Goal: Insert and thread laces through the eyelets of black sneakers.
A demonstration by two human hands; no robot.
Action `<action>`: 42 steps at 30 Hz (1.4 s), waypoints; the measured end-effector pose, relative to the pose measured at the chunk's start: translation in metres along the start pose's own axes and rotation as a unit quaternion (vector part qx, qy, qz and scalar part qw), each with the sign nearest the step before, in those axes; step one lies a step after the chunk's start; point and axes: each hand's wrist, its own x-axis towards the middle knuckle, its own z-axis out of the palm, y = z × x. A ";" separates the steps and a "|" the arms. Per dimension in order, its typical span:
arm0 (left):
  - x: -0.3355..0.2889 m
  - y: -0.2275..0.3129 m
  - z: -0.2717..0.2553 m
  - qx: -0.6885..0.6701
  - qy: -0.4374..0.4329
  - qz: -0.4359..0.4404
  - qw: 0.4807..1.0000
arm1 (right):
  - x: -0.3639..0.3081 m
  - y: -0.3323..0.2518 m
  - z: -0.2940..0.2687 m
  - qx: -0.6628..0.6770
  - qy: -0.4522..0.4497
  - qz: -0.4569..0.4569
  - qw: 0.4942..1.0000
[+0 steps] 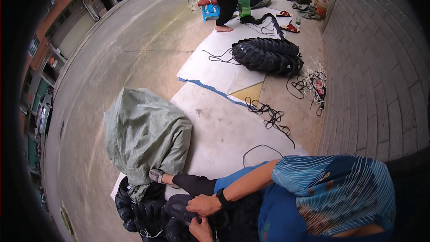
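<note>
My right hand [204,205], with a dark band on its wrist, comes in from the right at the bottom with its fingers bent together. Just below it is my left hand [201,230], also closed, its fingertips close to the right hand's. Both are over a dark grey, padded-looking curved piece [177,205] beside my lap; what the fingers pinch is too small to make out. Left of this lies a pile of shiny black overlapping pieces [142,208] with a thin white cord [151,234] at its lower edge.
A grey-green woven sack [148,130] stands by my foot. Ahead on white sheets [210,116] lie tangled black laces [271,117] and a long bundle of black overlapping pieces [268,56]. Farther off, a barefoot person [222,0] stands by a blue stool [209,12]. A brick wall [371,76] runs along the right.
</note>
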 end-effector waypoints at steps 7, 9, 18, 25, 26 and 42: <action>-0.002 0.007 -0.006 0.016 -0.030 -0.047 0.998 | 0.013 0.007 0.002 0.196 -0.012 0.132 0.972; -0.003 -0.004 -0.005 0.077 -0.008 0.011 0.997 | 0.014 0.010 0.002 0.337 -0.016 0.254 0.907; -0.008 -0.003 -0.007 0.116 0.004 -0.015 0.993 | 0.001 0.009 0.009 0.115 -0.024 0.083 0.990; -0.006 -0.023 0.006 0.122 0.039 -0.004 0.992 | -0.008 -0.002 0.001 -0.002 -0.003 0.045 0.999; -0.004 -0.025 0.007 0.101 0.042 -0.009 0.994 | -0.008 -0.003 -0.002 -0.017 0.008 0.036 0.999; -0.015 0.002 -0.029 0.070 -0.021 -0.012 0.997 | 0.002 0.002 -0.002 0.016 -0.065 0.143 0.987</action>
